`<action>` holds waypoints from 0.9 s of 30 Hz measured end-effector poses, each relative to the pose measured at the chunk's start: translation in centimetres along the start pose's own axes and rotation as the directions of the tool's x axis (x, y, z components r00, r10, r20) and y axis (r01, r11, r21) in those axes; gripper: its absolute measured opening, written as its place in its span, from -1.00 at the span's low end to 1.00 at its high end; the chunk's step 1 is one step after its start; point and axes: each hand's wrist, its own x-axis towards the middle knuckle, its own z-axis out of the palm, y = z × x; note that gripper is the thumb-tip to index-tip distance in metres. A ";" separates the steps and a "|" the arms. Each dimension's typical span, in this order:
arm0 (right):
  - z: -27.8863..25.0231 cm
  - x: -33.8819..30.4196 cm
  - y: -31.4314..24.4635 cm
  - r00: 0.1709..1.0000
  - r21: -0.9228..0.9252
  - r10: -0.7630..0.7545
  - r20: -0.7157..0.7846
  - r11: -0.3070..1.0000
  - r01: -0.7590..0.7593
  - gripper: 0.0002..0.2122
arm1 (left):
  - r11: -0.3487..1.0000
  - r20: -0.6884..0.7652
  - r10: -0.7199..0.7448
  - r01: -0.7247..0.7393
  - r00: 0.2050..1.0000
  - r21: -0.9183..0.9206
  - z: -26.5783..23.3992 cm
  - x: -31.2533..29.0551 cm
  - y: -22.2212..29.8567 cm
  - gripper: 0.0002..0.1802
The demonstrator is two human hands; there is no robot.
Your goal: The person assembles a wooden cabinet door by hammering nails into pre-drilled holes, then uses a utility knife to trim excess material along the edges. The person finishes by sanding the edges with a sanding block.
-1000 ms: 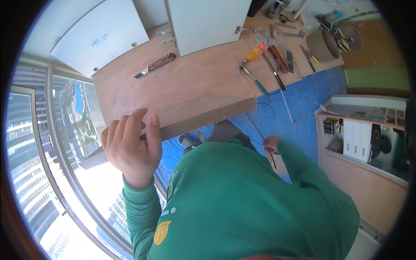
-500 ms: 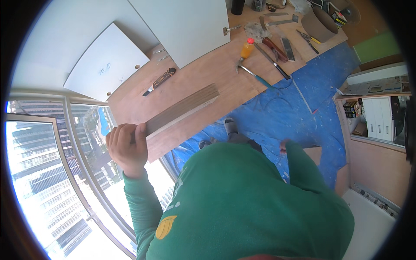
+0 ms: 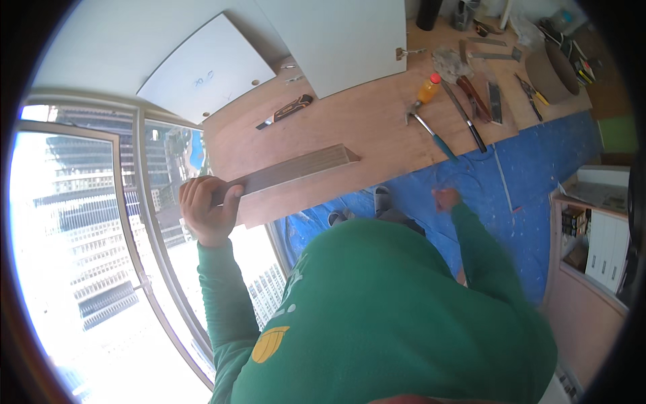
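My left hand [image 3: 210, 210] is wrapped round the near-left end of a long grey-brown wood strip [image 3: 296, 171], its thumb along the top. The strip's far end reaches over the plywood bench top [image 3: 377, 131], close to the front edge. My right hand [image 3: 445, 199] hangs over the blue floor sheet, in front of the bench and below the hammer's handle; its fingers are smeared, and I make out nothing in it. Nearby on the bench lie a hammer [image 3: 431, 132] with a teal grip and an orange bottle [image 3: 428, 88] with a red cap.
A utility knife [image 3: 286, 111] lies behind the strip. White panels [image 3: 208, 71] stand at the back. To the right are a hand plane [image 3: 473, 99], yellow-handled pliers [image 3: 531, 94] and a brown edging roll [image 3: 553, 73]. Blue sheeting [image 3: 538, 158] covers the floor; windows [image 3: 74, 222] line the left.
My right hand has swung forward from beside my body toward the bench. The strip has turned slightly in my left hand. The whole view has shifted, so the bench appears farther right.
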 end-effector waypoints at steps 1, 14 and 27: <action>1.4 -2.3 -2.8 0.997 0.075 0.070 0.014 0.995 -0.071 -0.76 | 1.000 -0.009 -0.007 0.007 1.000 -0.010 -0.3 -0.5 0.5 -0.57; 7.7 -12.4 -26.8 0.907 0.323 -0.372 0.198 0.898 0.298 -0.68 | 0.984 -0.148 -0.090 0.110 0.985 0.138 -2.6 -7.8 3.2 -0.37; 6.9 -31.4 -47.7 0.335 -0.356 -0.712 0.617 0.127 0.926 -0.71 | 0.968 -0.017 -0.088 0.081 0.996 -0.236 -3.4 -2.3 -1.0 -0.60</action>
